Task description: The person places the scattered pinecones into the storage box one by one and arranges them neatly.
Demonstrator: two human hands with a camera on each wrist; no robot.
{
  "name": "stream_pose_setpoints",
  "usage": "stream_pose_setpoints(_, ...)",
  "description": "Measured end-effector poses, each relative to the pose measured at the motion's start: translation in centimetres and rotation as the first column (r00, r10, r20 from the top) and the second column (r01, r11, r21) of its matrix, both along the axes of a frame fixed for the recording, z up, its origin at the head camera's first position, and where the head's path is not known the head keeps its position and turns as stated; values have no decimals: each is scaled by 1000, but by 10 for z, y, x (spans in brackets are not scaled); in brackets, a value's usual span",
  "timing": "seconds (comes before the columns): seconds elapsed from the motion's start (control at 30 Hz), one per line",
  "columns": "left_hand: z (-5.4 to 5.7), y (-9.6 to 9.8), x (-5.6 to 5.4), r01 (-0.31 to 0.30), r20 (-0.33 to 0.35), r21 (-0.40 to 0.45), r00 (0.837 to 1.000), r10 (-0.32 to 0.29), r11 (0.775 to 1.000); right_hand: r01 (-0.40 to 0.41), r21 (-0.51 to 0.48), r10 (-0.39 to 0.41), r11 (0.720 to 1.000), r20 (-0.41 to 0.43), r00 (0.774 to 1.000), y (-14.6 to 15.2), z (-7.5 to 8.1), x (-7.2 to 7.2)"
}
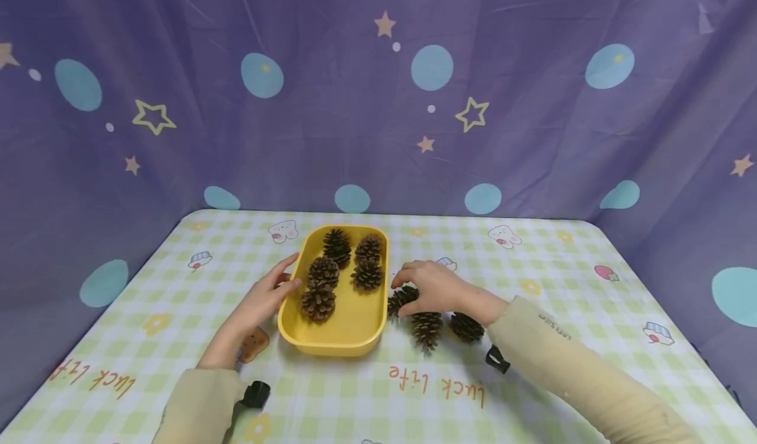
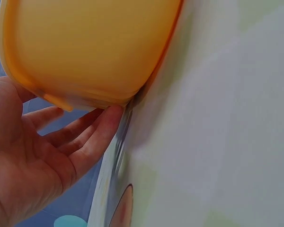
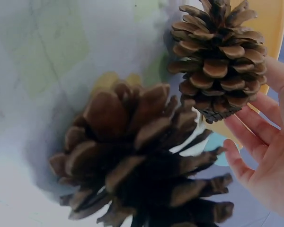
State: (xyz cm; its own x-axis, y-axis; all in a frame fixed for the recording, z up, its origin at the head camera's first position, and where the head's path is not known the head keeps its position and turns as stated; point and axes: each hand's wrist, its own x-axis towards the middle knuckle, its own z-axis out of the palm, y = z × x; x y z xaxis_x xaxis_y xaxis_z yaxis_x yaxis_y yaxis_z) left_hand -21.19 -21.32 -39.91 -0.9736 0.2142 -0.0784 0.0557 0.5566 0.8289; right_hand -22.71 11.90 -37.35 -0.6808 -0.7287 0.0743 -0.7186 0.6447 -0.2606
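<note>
A yellow rectangular tub (image 1: 349, 349) stands on the table with several brown pine cones (image 1: 319, 301) inside. My left hand (image 1: 263, 303) holds its left side, thumb at the rim; the left wrist view shows fingertips (image 2: 114, 113) against the outer wall. Just right of the tub, my right hand (image 1: 437, 289) grips a pine cone (image 1: 403, 299) between thumb and fingers, partly covering it. That same pine cone (image 3: 217, 66) is beside the fingers (image 3: 255, 127) in the right wrist view. Under the right hand and wrist lie a second pine cone (image 1: 427, 332) and a third pine cone (image 1: 466, 328).
A green-and-white checked cloth (image 1: 556, 365) printed with small pictures and orange lettering covers the table (image 1: 591, 286). Behind it hangs a purple curtain (image 1: 331, 122) with stars and blue ovals. Each sleeved forearm has a black wrist device (image 1: 257, 395) beneath the cuff.
</note>
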Motion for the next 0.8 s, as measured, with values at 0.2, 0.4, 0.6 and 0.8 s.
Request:
stream_pose_setpoints(0.2,0,0,0,5,-3,6,1000,-5,1000,7,29,-7,1000,18,1000,-2,-6,-1)
stream_pose_setpoints(0.4,-1,0,-1,8,-16,0,1000,-8,1000,-2,31,2,1000,23,1000,-4,-8,-2)
stream_pose_setpoints(0.6,-1,0,-1,7,-12,-4,1000,-7,1000,-3,31,2,1000,42,999,-4,-8,-2)
stream_pose_setpoints(0.8,1,1,0,0,-1,-9,1000,0,1000,-6,-7,6,1000,55,998,-2,-8,-4)
